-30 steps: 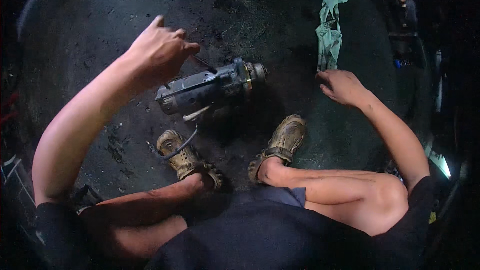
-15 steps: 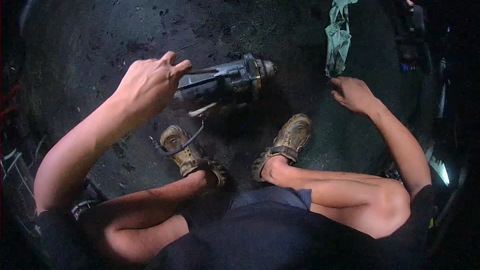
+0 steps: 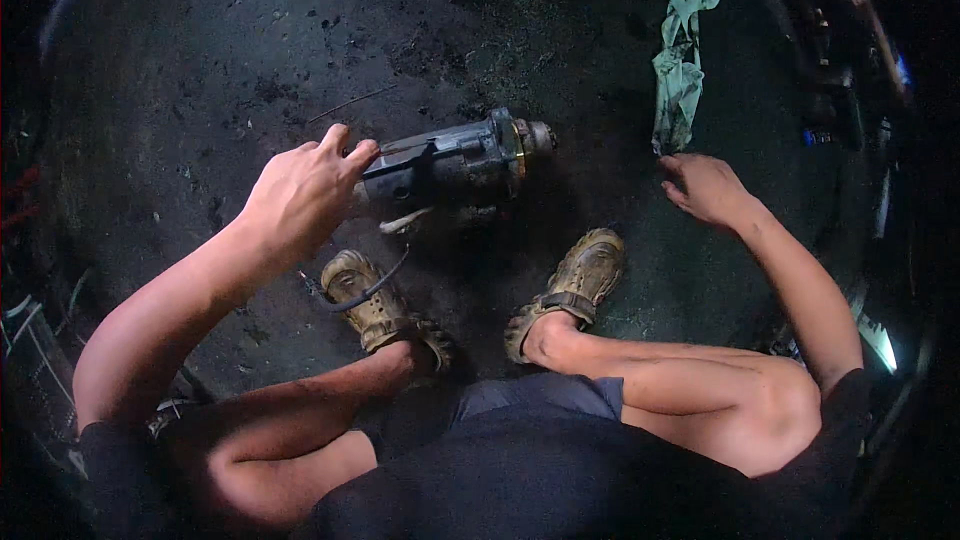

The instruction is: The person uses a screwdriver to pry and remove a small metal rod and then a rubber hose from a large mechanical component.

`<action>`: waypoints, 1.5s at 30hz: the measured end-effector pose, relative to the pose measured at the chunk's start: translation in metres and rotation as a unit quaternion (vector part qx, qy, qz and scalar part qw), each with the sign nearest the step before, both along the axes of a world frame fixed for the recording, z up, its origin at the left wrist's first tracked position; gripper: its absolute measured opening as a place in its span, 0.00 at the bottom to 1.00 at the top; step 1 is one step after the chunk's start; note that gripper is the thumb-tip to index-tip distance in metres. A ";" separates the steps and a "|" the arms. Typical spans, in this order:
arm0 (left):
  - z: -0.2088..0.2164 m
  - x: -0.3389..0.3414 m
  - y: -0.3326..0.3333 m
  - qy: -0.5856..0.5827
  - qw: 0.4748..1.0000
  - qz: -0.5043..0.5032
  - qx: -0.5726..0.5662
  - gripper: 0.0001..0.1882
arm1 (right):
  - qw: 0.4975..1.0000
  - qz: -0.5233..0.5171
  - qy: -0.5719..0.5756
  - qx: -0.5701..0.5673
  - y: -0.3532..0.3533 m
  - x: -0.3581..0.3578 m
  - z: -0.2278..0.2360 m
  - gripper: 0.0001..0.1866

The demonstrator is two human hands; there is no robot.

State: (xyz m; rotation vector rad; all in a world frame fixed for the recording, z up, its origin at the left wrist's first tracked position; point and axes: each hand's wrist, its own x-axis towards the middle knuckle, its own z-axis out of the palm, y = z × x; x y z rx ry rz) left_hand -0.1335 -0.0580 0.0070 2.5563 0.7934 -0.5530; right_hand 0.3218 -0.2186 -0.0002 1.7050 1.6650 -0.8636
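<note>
A dark, grimy cylinder like a starter motor (image 3: 455, 162) lies on its side on the floor before me, its ringed nose to the right. At its left end my left hand (image 3: 310, 175) is closed, thumb and forefinger pinched. A thin dark rod (image 3: 405, 147) seems to run from those fingertips along the motor's top; the grip is partly hidden. To the right, my right hand (image 3: 708, 188) has its fingers curled at the narrow lower end of a crumpled green cloth (image 3: 680, 80). That cloth stretches away toward the far edge.
Past my left hand, another thin rod (image 3: 352, 103) lies on the stained dark floor (image 3: 200, 70). A pale stick-like piece (image 3: 405, 220) is beside the motor. A dark cable (image 3: 375, 285) crosses my left clog (image 3: 365, 305). A small blue item (image 3: 818, 138) sits among clutter at right.
My left hand has lowered and drawn slightly left and nearer, uncovering more of the rod on the floor. My right hand and the cloth have barely moved.
</note>
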 end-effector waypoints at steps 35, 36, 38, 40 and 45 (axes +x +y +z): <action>-0.012 0.001 0.008 -0.065 0.983 0.084 -0.150 0.26 | 0.999 0.007 0.020 0.048 -0.008 0.014 -0.001 0.20; -0.011 0.006 0.007 -0.077 0.986 0.056 -0.135 0.26 | 0.999 0.005 0.016 0.042 -0.008 0.014 -0.001 0.19; -0.008 0.004 0.010 -0.059 0.985 0.067 -0.146 0.25 | 0.999 0.002 0.020 0.048 -0.005 0.009 0.002 0.19; -0.008 0.003 0.012 -0.041 0.984 0.078 -0.154 0.25 | 0.998 0.001 0.024 0.056 -0.004 0.009 0.001 0.19; -0.026 0.012 0.023 -0.036 0.974 0.095 -0.201 0.22 | 0.999 -0.007 0.026 0.036 -0.006 0.007 0.002 0.20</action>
